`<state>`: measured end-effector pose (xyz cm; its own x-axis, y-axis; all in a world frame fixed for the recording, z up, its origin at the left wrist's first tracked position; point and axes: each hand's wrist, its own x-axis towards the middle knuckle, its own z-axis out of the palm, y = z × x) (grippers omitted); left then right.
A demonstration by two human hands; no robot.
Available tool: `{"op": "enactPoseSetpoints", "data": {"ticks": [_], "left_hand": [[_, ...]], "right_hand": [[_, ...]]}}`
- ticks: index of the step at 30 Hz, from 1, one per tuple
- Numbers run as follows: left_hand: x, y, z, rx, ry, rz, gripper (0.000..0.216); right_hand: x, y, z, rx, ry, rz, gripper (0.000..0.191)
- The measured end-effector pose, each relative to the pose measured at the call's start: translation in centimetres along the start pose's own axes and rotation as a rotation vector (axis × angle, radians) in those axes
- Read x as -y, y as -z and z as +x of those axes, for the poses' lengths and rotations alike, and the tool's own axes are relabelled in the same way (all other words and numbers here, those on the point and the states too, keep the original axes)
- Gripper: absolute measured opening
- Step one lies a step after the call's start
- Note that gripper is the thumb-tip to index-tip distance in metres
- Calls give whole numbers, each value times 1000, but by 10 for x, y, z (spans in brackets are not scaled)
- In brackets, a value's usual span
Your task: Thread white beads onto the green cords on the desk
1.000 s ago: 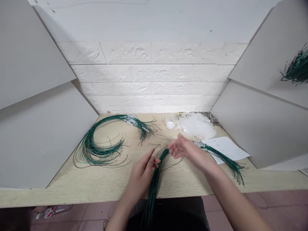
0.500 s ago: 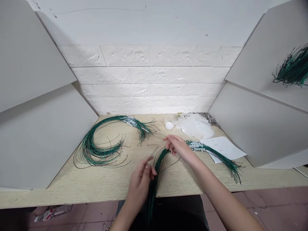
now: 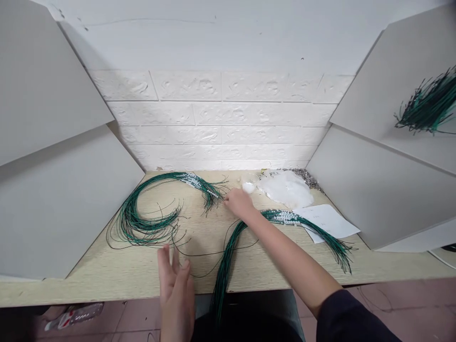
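We see the right hand [image 3: 238, 202] stretched to the far middle of the table [image 3: 107, 270], fingers bunched at the loose ends of the green coil [image 3: 142, 221] that lies on the left; we cannot tell whether its grip has caught a cord. The left hand [image 3: 174, 282] hovers at the near edge, grip wide open and empty. The beaded bundle [image 3: 228, 256] runs from the near edge, under the right forearm, toward the paper [image 3: 326, 221] on the right.

Three green cord bundles [image 3: 149, 223], one paper sheet [image 3: 326, 221] and one white plastic bag [image 3: 287, 190]
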<state>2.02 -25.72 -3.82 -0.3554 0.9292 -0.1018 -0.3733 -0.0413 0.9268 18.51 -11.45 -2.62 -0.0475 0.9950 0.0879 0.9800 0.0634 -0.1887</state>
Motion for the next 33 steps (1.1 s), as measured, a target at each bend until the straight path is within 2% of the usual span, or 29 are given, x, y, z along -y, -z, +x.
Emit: {"op": "enactPoseSetpoints", "data": {"ticks": [2,4,6,8,9,10,13,16,18,20,23,26,29,33], "left_hand": [[-1,3,-8,-6,-227,161,67],[-7,4,-10,-4,-522,283,69],[-18,-1,-6,42,-799,386,59],[-34,-13,6,144,-935,524,40],[-42,-22,14,213,-922,613,30],[-49,-33,25,325,-841,688,24],[-60,-73,61,576,-487,812,30],[-51,-109,91,722,-370,781,32],[-40,-122,102,831,-302,741,31],[-30,-127,107,890,-254,698,31],[-18,-125,110,881,-208,608,30],[-11,-121,112,833,-134,572,28],[-5,-119,113,890,-52,601,28],[2,-118,109,981,-5,642,27]], "right_hand": [[-1,-6,1,-33,7,25,22],[-4,-8,0,-90,1,107,22],[-6,-5,-2,-167,-21,252,21],[-10,2,-6,-252,-56,451,18],[-11,7,-8,-280,-75,568,18],[-13,12,-11,-293,-93,693,18],[-15,22,-20,-243,-112,1070,20],[-15,22,-27,-174,-114,1327,24],[-14,19,-29,-129,-132,1401,27],[-13,16,-31,-99,-128,1400,29],[-17,16,-32,-84,-69,1261,29],[-26,20,-33,-200,-68,1127,29],[-35,23,-32,-335,-107,1198,31],[-40,25,-30,-315,-124,1301,35]]}}
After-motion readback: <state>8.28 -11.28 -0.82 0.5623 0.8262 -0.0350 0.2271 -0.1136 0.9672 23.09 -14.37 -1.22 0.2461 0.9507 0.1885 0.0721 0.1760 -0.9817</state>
